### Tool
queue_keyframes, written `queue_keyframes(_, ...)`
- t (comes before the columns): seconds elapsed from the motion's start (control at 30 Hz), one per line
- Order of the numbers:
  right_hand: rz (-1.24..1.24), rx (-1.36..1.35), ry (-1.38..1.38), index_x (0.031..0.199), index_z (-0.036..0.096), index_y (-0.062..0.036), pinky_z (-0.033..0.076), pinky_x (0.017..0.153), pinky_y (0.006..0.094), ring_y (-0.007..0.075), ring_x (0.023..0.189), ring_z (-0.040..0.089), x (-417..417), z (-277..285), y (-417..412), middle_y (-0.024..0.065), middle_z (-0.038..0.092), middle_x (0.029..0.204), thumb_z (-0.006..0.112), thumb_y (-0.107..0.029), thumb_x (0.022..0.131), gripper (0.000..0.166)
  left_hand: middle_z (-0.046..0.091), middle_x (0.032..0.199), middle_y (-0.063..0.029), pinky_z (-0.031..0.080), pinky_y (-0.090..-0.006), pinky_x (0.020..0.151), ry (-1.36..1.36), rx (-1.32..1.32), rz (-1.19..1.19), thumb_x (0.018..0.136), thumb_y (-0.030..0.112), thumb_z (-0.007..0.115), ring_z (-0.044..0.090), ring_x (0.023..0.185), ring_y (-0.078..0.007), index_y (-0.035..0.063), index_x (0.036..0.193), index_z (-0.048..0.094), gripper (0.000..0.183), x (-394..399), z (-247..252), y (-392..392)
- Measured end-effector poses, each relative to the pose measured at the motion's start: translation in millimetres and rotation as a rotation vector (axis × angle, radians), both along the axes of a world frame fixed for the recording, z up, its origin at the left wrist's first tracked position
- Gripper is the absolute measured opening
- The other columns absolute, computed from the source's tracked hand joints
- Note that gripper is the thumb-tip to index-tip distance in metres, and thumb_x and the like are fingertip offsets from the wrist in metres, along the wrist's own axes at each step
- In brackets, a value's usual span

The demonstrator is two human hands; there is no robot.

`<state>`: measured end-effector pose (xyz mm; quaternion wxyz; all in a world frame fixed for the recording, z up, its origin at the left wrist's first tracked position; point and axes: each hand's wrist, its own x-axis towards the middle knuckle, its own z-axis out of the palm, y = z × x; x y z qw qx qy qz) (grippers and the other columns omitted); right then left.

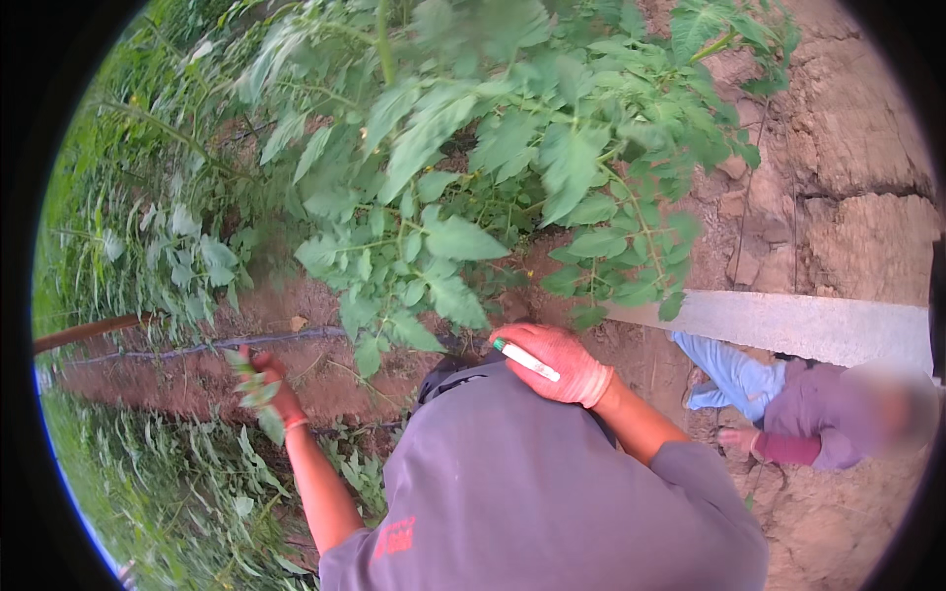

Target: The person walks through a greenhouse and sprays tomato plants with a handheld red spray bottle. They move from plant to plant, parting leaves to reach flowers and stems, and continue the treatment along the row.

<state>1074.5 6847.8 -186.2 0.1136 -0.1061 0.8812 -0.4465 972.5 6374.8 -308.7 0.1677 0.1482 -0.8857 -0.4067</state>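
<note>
Both my hands wear red gloves. My left hand (273, 384) is out to the left above the bare soil, closed on a leafy green shoot (259, 395) that looks blurred. My right hand (558, 358) is near my waist, with a white marker-like tool with a green end (526, 360) lying along its thumb side; its fingers are mostly hidden. Just above both hands, tomato plants (458, 240) spread their leaves, the lower ones hanging close to my right hand.
A drip hose (288, 336) runs along the soil. More plants (162, 473) grow at lower left. At right are a pale flat strip (798, 325), a cracked earth wall (857, 244), thin upright strings and another person (783, 414) in blue trousers. A brown pole (89, 334) is at left.
</note>
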Motion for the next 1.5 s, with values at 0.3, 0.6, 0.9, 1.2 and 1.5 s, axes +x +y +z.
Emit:
queue_keyframes(0.3,0.21,-0.027,-0.004,0.123,0.061,-0.0074,0.053,0.091,0.0432,0.0359,0.106,0.065,-15,-8,-67,0.0138,0.067,0.116,0.065,-0.01,0.091,0.033,0.066,0.104,-0.0041,0.058,-0.0392,0.063,-1.167,0.983,0.406,0.096,0.032,0.062,0.064,0.078,-0.0199,0.0123,0.126,0.059,0.036,212,-131,-73)
queue_keyframes(0.6,0.464,-0.03,0.095,0.122,0.061,-0.0056,0.055,0.086,0.0438,0.0356,0.102,0.067,-41,-13,-140,0.015,0.068,0.118,0.061,-0.017,0.091,0.033,0.069,0.11,-0.0091,0.06,-0.0337,0.067,-0.977,1.03,0.342,0.099,0.03,0.061,0.066,0.077,-0.0181,0.0064,0.126,0.06,0.036,229,-117,-45)
queue_keyframes(0.9,0.573,-0.107,0.067,0.124,0.06,-0.0052,0.054,0.088,0.0449,0.0378,0.104,0.066,-77,-11,-186,0.0161,0.067,0.117,0.064,-0.01,0.089,0.036,0.069,0.103,-0.0077,0.061,-0.0362,0.069,-0.888,1.028,0.434,0.101,0.032,0.059,0.067,0.081,-0.0196,0.0052,0.126,0.06,0.037,239,-112,-65)
queue_keyframes(1.2,0.654,-0.16,0.052,0.124,0.059,-0.0031,0.055,0.088,0.0441,0.0367,0.105,0.066,-153,-9,-213,0.0164,0.066,0.117,0.059,-0.014,0.095,0.031,0.07,0.107,-0.0096,0.061,-0.0338,0.07,-0.545,1.024,0.456,0.099,0.027,0.064,0.069,0.08,-0.0185,0.0033,0.122,0.063,0.033,121,-54,-83)
queue_keyframes(1.5,0.512,-0.251,0.12,0.127,0.059,-0.0085,0.055,0.085,0.0439,0.0376,0.098,0.066,-209,-8,-225,0.0151,0.068,0.108,0.065,-0.013,0.091,0.037,0.07,0.122,-0.0089,0.053,-0.0303,0.09,0.204,0.224,-0.345,0.1,0.009,0.06,0.067,0.101,-0.015,0.0023,0.131,0.064,0.033,-184,212,-43)
